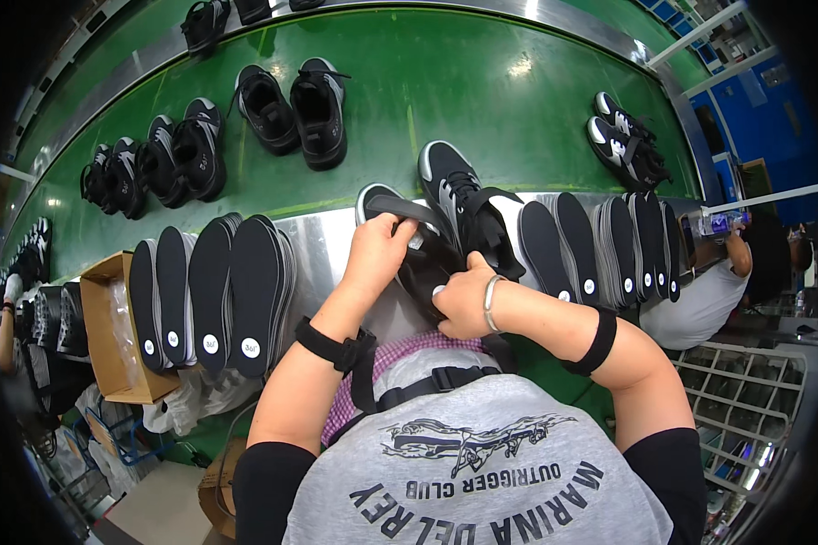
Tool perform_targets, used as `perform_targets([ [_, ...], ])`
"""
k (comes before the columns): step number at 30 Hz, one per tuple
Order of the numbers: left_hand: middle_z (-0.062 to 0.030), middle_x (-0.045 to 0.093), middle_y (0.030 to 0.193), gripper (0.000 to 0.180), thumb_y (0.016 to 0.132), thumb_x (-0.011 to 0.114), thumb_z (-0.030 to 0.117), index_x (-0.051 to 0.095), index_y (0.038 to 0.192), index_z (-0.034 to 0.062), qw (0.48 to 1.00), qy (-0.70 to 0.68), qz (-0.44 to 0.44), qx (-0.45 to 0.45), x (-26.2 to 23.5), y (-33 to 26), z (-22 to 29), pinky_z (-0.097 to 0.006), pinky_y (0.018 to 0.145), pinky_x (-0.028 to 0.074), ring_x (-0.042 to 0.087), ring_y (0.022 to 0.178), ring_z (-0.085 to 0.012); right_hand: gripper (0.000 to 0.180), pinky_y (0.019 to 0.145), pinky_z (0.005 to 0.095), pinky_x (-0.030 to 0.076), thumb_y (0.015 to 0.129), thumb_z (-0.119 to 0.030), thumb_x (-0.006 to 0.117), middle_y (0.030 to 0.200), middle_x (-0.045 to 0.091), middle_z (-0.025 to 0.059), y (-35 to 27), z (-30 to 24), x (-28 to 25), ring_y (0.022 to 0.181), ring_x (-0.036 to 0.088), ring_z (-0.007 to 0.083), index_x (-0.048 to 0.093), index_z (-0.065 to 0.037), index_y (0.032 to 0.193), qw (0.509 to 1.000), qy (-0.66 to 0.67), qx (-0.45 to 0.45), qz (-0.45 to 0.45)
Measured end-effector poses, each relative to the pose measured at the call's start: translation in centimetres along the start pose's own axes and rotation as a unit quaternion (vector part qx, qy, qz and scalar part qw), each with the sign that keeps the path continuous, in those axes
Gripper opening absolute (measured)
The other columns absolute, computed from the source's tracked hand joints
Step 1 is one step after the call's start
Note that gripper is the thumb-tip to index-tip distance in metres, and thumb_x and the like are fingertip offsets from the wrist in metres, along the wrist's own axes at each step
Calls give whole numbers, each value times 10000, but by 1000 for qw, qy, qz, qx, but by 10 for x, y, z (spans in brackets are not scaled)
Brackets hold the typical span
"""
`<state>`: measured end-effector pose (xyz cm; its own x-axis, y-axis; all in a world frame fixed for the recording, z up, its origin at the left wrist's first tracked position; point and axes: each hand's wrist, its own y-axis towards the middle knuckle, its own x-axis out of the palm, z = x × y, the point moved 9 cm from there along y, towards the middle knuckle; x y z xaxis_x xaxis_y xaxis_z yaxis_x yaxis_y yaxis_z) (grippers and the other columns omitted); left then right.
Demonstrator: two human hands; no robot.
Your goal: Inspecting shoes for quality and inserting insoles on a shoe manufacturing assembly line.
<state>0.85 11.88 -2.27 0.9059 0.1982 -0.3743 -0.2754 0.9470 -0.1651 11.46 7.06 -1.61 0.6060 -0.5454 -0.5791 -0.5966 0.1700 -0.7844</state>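
Left hand (377,250) pinches a black insole (400,211), fingers closed on it, feeding it into the black sneaker (427,268) at the near edge of the metal ledge (323,250). Right hand (463,300) grips the sneaker's collar, fingers curled shut. Insole looks light and floppy, best held near its end; sneaker soft-sided, firm at the sole. Insole stacks (214,300) stand left of it.

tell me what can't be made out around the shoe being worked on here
Head view only:
- Inside of the black shoe: hidden by the left hand and right hand.
- Black insole: its lower end is hidden under the left hand.
- Right hand's fingertips: tucked behind the shoe.
- Round marks on the insole stacks: too small to tell.
- Far shoe pair: cut by the top edge.
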Motion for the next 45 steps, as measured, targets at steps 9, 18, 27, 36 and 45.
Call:
perform_targets([
  [9, -119, 607, 690, 256, 806, 527, 212, 593, 851, -31, 995, -34, -71, -54, 12, -1, -9, -286, 578, 429, 561, 607, -173, 376, 912, 460, 227, 670, -159, 496, 945, 589, 184, 6, 10, 31, 983, 532, 254, 540, 8, 1004, 993, 1, -3, -118],
  [18, -17, 592, 903, 213, 824, 519, 143, 582, 994, 30, 939, -283, -179, -77, 29, -9, -7, -243, 713, 427, 533, 804, -95, 429, 837, 366, 388, 786, -321, 531, 961, 600, 141, 6, 46, 4, 919, 572, 227, 524, -1, 1071, 881, 437, -11, 178],
  [27, -32, 598, 891, 229, 795, 543, 137, 598, 985, 22, 964, -210, -144, -80, 28, -11, -11, -237, 737, 409, 524, 812, -107, 194, 474, 218, 409, 801, -179, 592, 571, 544, 31, 15, 71, 24, 482, 503, 98, 575, 14, 792, 619, 738, 44, 264],
  [36, 0, 577, 761, 190, 773, 568, 129, 612, 905, 0, 972, -194, -117, -70, 23, -13, -6, -219, 626, 390, 488, 696, -81, 174, 433, 207, 404, 793, -166, 601, 563, 533, 23, 10, 73, 24, 462, 486, 79, 581, 2, 754, 590, 754, 60, 283],
  [45, -6, 571, 732, 153, 779, 555, 112, 608, 871, 2, 983, -125, -123, -51, 26, -8, 0, -218, 618, 390, 484, 679, -81, 145, 464, 210, 416, 789, -146, 592, 590, 530, 17, -5, 75, 18, 494, 489, 77, 580, -2, 776, 559, 763, 24, 325],
])
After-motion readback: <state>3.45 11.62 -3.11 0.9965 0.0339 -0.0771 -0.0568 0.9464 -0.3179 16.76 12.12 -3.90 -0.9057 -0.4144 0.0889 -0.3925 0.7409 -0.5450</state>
